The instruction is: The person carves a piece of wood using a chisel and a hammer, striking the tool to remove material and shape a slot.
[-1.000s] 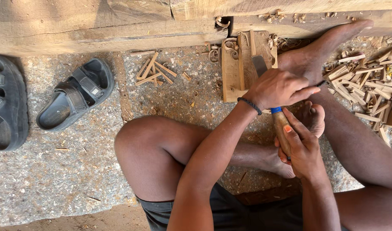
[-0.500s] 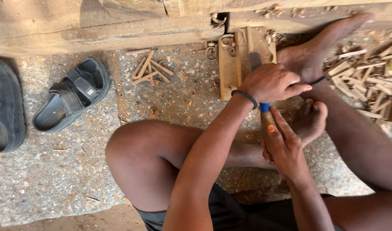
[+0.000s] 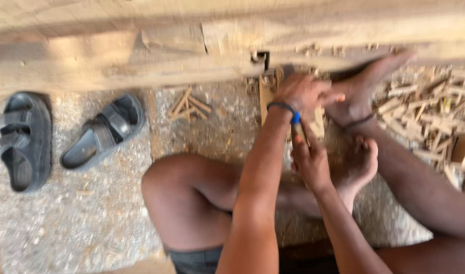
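Blue-tipped tool (image 3: 296, 127) pinched in right hand (image 3: 309, 161) fingers, left hand (image 3: 301, 91) (fingers curled) on wooden block (image 3: 267, 96).

Bare arms and legs, dark wristband (image 3: 279, 106), thin anklet (image 3: 359, 122), dark grey shorts (image 3: 197, 260)

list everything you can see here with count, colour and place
sandals: two, dark grey, on the stone floor at left
wooden beam: one, pale brown, across the top
small sticks: a few, light brown, on the floor below the beam
wood offcuts: a pile, tan, at right
wooden block: one, tan, under the left hand
blue-tipped tool: one, between the hands, blurred
left hand: on the block, dark wristband
right hand: around the tool
legs and feet: two, bare, folded on the floor
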